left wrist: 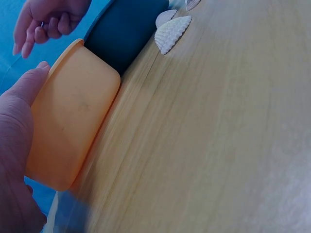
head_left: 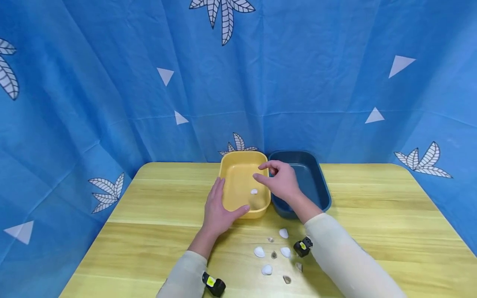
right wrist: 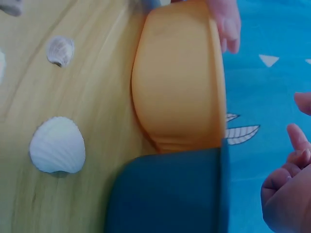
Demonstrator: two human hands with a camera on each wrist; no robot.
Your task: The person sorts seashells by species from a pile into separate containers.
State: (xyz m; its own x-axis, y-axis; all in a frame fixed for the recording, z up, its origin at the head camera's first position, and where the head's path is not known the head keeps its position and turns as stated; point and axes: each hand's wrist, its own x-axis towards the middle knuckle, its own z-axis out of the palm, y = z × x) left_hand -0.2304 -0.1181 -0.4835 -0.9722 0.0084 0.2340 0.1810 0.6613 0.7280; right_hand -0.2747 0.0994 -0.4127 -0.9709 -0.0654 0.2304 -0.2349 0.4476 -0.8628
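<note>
My left hand (head_left: 217,213) holds the near left corner of a yellow plastic tray (head_left: 238,160), its thumb over the near rim and its fingers along the left side. Over the tray's right side hovers my right hand (head_left: 284,181), thumb and forefinger apart with nothing between them. A small white shell (head_left: 254,191) shows inside the tray, below that hand; whether it rests on the bottom cannot be told. In the right wrist view, a ribbed white seashell (right wrist: 57,144) and a smaller brownish shell (right wrist: 60,50) lie on the table beside the tray.
A dark blue tray (head_left: 322,182) stands against the yellow one's right side, partly under my right forearm. Several white and brown shells, among them a white one (head_left: 266,270) and a brown one (head_left: 287,279), lie on the wooden table (head_left: 160,207). A blue curtain (head_left: 313,82) hangs behind.
</note>
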